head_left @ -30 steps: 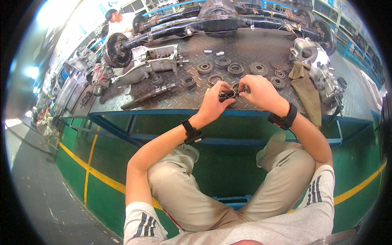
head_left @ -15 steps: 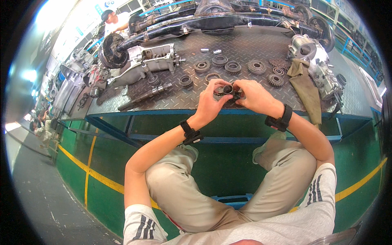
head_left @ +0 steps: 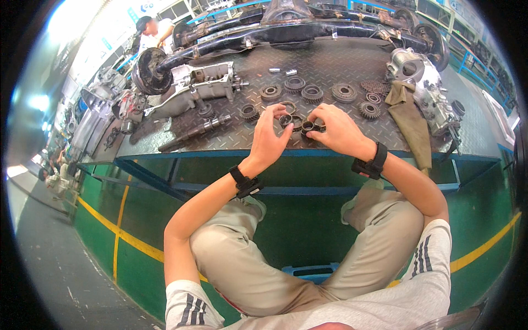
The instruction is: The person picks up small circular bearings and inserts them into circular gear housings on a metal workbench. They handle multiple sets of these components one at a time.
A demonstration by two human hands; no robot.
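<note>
Over the near edge of the metal-topped bench, my left hand pinches a small dark ring, probably a needle bearing, between thumb and fingers. Beside it, my right hand grips a similar dark bearing ring. The two rings are apart, and another ring shows between them on the bench. Just beyond my fingers lie several toothed gears, among them a gear and a gear. Fine detail on the held rings is too small to tell.
A gearbox housing and a splined shaft lie to the left. On the right are a flat gear, a brown cloth and a silver casing. Black axles span the back, where a person stands at left.
My hands have moved apart, the left one shifting left and the right hand staying close by. The rings, earlier bunched together between my fingers, are now separate, one in each hand.
</note>
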